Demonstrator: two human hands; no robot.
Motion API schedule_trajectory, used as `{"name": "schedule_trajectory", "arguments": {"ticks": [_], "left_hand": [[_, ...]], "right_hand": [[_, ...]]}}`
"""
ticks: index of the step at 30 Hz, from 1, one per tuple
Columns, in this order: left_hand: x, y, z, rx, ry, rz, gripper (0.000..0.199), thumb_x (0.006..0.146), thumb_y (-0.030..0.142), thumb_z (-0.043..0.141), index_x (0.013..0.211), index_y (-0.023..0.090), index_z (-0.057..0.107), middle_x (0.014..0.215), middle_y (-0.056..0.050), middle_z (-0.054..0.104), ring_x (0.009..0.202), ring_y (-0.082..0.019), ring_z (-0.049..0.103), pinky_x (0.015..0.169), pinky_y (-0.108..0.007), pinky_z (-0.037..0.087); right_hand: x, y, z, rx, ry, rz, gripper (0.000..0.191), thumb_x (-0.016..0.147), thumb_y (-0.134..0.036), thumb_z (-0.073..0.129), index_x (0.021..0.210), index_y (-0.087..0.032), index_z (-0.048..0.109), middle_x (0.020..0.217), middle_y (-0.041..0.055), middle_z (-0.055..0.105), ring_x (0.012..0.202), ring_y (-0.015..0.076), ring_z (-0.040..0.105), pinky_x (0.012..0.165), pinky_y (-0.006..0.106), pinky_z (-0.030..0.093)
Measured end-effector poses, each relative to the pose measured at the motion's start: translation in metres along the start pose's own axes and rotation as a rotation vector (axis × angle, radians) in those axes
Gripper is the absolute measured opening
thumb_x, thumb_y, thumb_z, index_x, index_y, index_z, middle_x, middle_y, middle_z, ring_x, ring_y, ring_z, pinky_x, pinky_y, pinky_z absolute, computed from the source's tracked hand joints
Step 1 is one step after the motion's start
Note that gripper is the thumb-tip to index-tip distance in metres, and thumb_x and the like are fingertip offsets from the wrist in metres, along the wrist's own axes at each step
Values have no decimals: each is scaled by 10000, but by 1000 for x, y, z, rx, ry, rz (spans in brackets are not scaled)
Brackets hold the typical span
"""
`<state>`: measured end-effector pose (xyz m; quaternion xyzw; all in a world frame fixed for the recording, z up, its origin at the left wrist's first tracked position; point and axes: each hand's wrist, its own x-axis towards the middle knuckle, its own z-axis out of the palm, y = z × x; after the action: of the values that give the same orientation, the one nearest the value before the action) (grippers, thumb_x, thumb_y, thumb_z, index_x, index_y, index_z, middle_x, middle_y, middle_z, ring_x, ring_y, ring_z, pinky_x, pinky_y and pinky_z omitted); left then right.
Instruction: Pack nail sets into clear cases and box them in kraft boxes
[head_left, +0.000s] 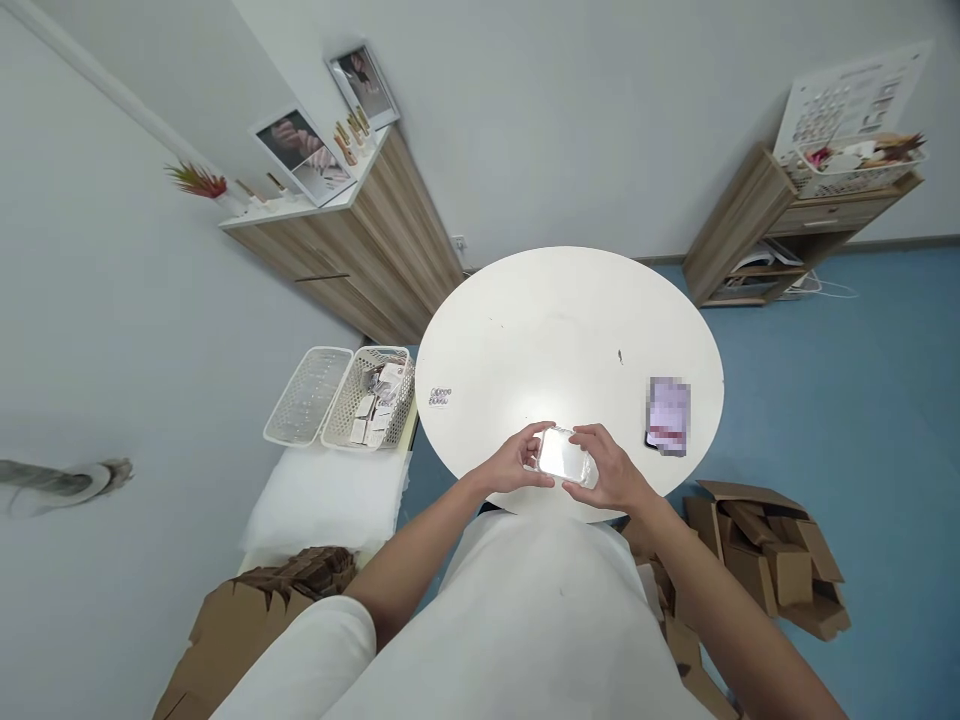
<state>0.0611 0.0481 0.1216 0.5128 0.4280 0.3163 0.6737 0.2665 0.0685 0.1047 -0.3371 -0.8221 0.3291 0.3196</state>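
While both arms reach forward, the left hand (523, 458) grips the left end of a clear, shiny, flat rectangular packet (562, 455), thumb near, fingers far; the right hand (606, 468) grips its right end likewise. Packet is over the near part of the round white tabletop (555, 330), bare surface beyond. Around, left to right: white perforated plastic basket (345, 406) with small pale packets (364, 406), small dotted clear sheet (439, 397), blurred purple rectangular item (668, 412), brown cardboard boxes (791, 572) on blue floor (900, 420).
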Motion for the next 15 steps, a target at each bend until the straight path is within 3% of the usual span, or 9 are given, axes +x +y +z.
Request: {"name": "schedule_trajectory", "arguments": {"ticks": [13,15], "left_hand": [[-9,-7,-4,-77,-9,47,832,560,240,756,1274,261,330,994,-71,547,854,-161,544,734,-299,406],[-11,-8,-6,-81,-23,58,825,556,234,758,1264,262,335,971,-61,545,839,-153,542,721,-291,408]], "right_hand": [[2,-2,18,11,108,-8,542,548,-296,652,1047,-220,454,1077,127,460,981,278,487,651,391,489],[4,-7,23,49,154,8,500,555,-307,641,1016,-227,464,1004,104,493,951,272,501,658,399,480]]}}
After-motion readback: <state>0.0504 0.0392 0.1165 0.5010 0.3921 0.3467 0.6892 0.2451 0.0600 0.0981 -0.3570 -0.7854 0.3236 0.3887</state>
